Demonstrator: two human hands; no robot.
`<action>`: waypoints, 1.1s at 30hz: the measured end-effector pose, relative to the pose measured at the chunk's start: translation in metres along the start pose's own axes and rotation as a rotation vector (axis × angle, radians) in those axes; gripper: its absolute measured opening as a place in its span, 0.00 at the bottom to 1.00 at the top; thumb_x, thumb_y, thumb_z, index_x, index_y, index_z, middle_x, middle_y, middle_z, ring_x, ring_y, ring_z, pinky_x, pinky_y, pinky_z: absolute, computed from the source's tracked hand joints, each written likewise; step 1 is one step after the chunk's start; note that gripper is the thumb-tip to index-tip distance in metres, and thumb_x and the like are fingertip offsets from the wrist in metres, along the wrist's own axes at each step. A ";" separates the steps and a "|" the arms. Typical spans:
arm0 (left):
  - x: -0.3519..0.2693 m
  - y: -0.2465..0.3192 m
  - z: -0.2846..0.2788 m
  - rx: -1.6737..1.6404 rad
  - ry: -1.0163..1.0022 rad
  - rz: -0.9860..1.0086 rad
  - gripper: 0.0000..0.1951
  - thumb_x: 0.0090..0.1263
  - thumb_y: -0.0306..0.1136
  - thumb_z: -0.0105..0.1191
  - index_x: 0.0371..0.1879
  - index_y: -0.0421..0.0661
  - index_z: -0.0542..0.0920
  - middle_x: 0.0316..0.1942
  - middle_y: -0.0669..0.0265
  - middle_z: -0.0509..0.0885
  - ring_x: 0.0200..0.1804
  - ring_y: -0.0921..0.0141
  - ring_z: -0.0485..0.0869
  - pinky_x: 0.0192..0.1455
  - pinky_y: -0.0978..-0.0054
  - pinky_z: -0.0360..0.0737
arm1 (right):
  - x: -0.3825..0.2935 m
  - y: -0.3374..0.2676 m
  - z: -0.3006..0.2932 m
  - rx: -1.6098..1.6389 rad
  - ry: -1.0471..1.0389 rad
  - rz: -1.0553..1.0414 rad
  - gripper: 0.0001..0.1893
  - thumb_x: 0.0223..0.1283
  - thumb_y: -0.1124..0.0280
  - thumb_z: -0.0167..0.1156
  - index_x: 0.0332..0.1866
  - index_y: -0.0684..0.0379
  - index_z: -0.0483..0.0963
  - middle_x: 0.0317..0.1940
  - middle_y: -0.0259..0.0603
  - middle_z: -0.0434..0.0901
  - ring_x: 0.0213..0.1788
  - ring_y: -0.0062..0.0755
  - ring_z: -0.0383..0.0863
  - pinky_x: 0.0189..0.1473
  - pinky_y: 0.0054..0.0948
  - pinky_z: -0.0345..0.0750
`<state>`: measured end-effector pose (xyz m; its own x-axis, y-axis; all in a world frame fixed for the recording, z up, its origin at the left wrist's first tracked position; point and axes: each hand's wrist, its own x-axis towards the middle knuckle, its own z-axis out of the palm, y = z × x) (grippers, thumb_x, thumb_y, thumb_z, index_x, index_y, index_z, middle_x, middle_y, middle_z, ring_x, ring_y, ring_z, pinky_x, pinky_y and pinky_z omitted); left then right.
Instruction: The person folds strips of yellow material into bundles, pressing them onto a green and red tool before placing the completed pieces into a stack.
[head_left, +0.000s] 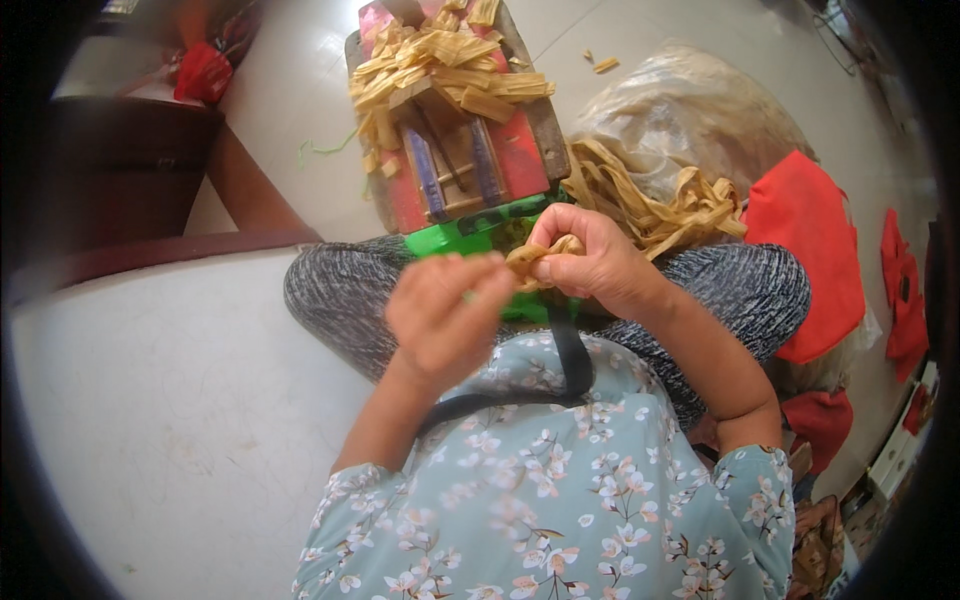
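My right hand (600, 259) pinches a small bundle of tan dried plant strips (527, 259) between thumb and fingers, above my lap. Close to the bundle's left side is my left hand (450, 307), blurred; whether it holds a strip cannot be told. Just beyond both hands stands a wooden bench-like frame (525, 150) with red panels and two purple-blue bars. Short flat tan strips (442, 56) lie heaped on its far part. Green plastic (442, 238) shows under the frame's near edge, partly hidden by the hands.
Long twisted tan strips (652, 202) spill from a clear plastic bag (675, 112) on the right. A red bag (806, 255) lies beside my right knee. Loose strip pieces (604, 65) are on the tiled floor. Dark wooden furniture (135, 165) stands at the left.
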<state>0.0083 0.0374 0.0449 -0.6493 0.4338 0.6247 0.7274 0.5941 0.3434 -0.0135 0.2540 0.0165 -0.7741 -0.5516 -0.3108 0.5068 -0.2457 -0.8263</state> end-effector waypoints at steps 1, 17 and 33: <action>0.000 0.007 0.000 0.071 -0.034 0.017 0.08 0.58 0.28 0.68 0.36 0.46 0.86 0.37 0.64 0.86 0.38 0.64 0.83 0.42 0.69 0.80 | 0.002 0.006 0.003 -0.042 0.024 -0.071 0.08 0.64 0.74 0.63 0.45 0.60 0.73 0.35 0.30 0.78 0.34 0.14 0.76 0.35 0.17 0.74; -0.014 0.010 0.021 -0.558 -0.226 -0.788 0.05 0.66 0.25 0.65 0.37 0.40 0.84 0.29 0.66 0.85 0.29 0.77 0.81 0.31 0.79 0.77 | 0.001 0.015 0.005 -0.209 0.039 -0.093 0.19 0.68 0.73 0.62 0.61 0.67 0.74 0.47 0.37 0.82 0.48 0.17 0.80 0.52 0.22 0.78; -0.041 -0.032 -0.002 -0.689 -0.037 -0.955 0.06 0.73 0.22 0.58 0.46 0.36 0.81 0.36 0.63 0.86 0.35 0.77 0.83 0.40 0.80 0.81 | -0.015 0.029 -0.007 -1.182 0.140 -0.491 0.08 0.66 0.62 0.62 0.35 0.54 0.79 0.23 0.43 0.80 0.26 0.47 0.82 0.28 0.41 0.76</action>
<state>0.0120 -0.0003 0.0099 -0.9935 0.0370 -0.1080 -0.0984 0.2021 0.9744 0.0103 0.2608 -0.0056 -0.8521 -0.4997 0.1558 -0.4278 0.4935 -0.7572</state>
